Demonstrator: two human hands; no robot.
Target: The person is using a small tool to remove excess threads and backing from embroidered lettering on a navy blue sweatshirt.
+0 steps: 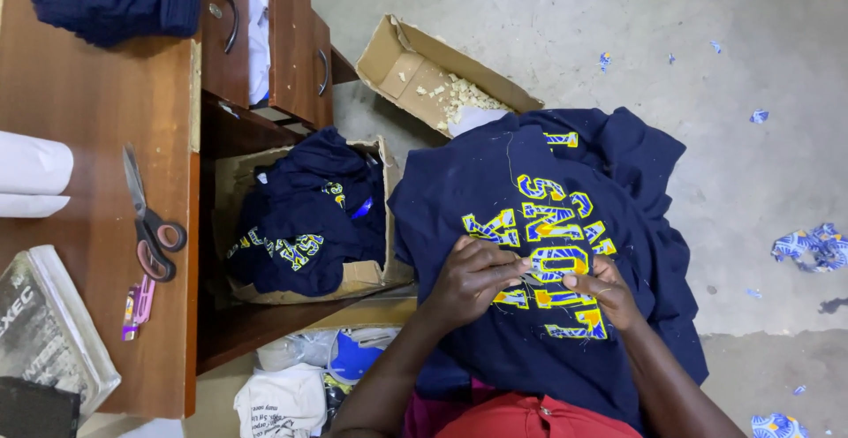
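— Where is the navy shirt [495, 314] found?
— It is spread over the lap. The left hand [473, 275] is laid on its yellow lettering, fingers curled; the right hand [605, 290] is pinched on the cloth.
— And the containers?
— More navy shirts [300, 217] are kept in the cardboard box [371, 272] beside the desk [88, 226]. Pale scraps [464, 98] are seen in the smaller box [397, 54].

A brown wooden desk [88, 252] with open drawers [296, 45] stands on a grey concrete floor [707, 76].
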